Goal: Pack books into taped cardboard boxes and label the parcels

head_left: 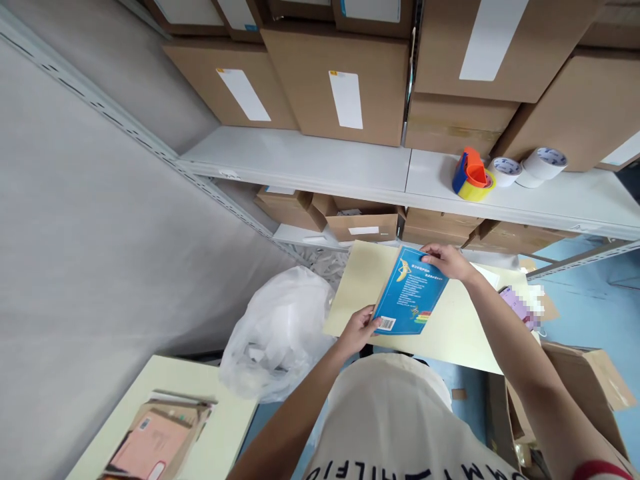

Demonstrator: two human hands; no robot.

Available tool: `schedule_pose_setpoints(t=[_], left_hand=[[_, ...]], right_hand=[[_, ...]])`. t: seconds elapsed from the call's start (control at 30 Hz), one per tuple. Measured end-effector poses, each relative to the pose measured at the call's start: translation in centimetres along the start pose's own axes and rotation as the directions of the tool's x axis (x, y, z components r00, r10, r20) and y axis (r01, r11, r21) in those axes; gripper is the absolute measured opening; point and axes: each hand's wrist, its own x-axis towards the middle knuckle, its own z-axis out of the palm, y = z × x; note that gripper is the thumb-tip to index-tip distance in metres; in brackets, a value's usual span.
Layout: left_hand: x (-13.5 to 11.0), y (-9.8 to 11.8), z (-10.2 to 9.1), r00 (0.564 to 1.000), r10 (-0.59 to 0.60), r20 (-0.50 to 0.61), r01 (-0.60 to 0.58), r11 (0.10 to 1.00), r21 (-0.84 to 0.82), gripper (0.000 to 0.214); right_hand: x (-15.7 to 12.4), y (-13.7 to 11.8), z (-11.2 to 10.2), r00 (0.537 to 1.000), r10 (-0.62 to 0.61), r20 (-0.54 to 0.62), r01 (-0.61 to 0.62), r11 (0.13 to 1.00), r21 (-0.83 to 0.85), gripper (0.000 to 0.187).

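Shelving fills the top of my view: a white shelf (300, 160) loaded with brown cartons (340, 80), six or so in sight up there, and more open cartons (363, 223) tucked on the level beneath. On the shelf's right end I count one orange-and-blue tape dispenser (473, 175) and two white tape rolls (530, 165) just beside it.

Down below, one pale yellow surface (455, 327) sits in front of me, and one blue book (410, 300) is held just above it, back cover up, barcode at the near corner. My left hand (357, 330) pinches that near-left corner, thumb on top, fingers curled under. My right hand (445, 260) grips the far top edge, fingers bent over it, forearm stretched out long from the lower right. Both hands are closed on the book; it tilts a little.

One crumpled white plastic bag (280, 333) bulges just left of the surface, near my left wrist. A second pale surface (220, 427) lies lower left with one opened parcel (155, 440) on it. Right of my arm stands one open cardboard box (595, 393). Bare yellow top shows right of the book; blue floor (595, 300) is open beyond.
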Motion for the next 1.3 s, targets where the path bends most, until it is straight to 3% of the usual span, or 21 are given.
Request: schedule_pose_setpoints(t=[0.13, 0.23, 0.3, 0.43, 0.53, 0.6, 0.7, 1.3], left_hand=[[-0.4, -0.3, 1.0, 0.995, -0.04, -0.088, 0.042, 0.999, 0.031, 0.05], [-0.7, -0.6, 1.0, 0.996, -0.05, -0.077, 0.05, 0.999, 0.0, 0.051], [-0.8, -0.7, 1.0, 0.996, -0.07, -0.054, 0.068, 0.997, -0.033, 0.054], [-0.7, -0.9, 1.1, 0.993, -0.114, 0.01, 0.114, 0.988, -0.108, 0.064], [-0.6, -1.1, 1.0, 0.993, -0.101, 0.055, 0.107, 0.988, -0.108, 0.068], [-0.6, -1.2, 0.8, 0.99, -0.097, 0.098, 0.104, 0.993, -0.063, 0.065], [-0.5, -1.5, 0.4, 0.985, -0.103, 0.142, 0.106, 0.994, -0.012, 0.061], [0.7, -1.3, 0.2, 0.99, -0.082, 0.112, 0.077, 0.996, 0.049, 0.065]], right_hand=[[-0.3, -0.6, -0.5, 0.998, -0.005, 0.062, 0.009, 0.998, -0.065, 0.029], [-1.9, 0.7, -2.2, 0.982, 0.107, 0.159, -0.11, 0.994, 0.013, 0.038], [-3.1, 2.1, -3.0, 0.966, 0.202, 0.16, -0.222, 0.967, 0.125, 0.046], [-4.7, 4.6, -2.0, 0.946, 0.323, -0.039, -0.29, 0.89, 0.352, 0.053], [-4.9, 5.3, -0.6, 0.913, 0.349, -0.212, -0.252, 0.889, 0.382, 0.057], [-5.0, 5.5, -0.2, 0.903, 0.345, -0.256, -0.233, 0.894, 0.383, 0.06], [-5.1, 5.8, -0.3, 0.9, 0.337, -0.276, -0.218, 0.897, 0.384, 0.062], [-4.7, 7.1, -0.8, 0.888, 0.343, -0.305, -0.204, 0.89, 0.407, 0.063]])
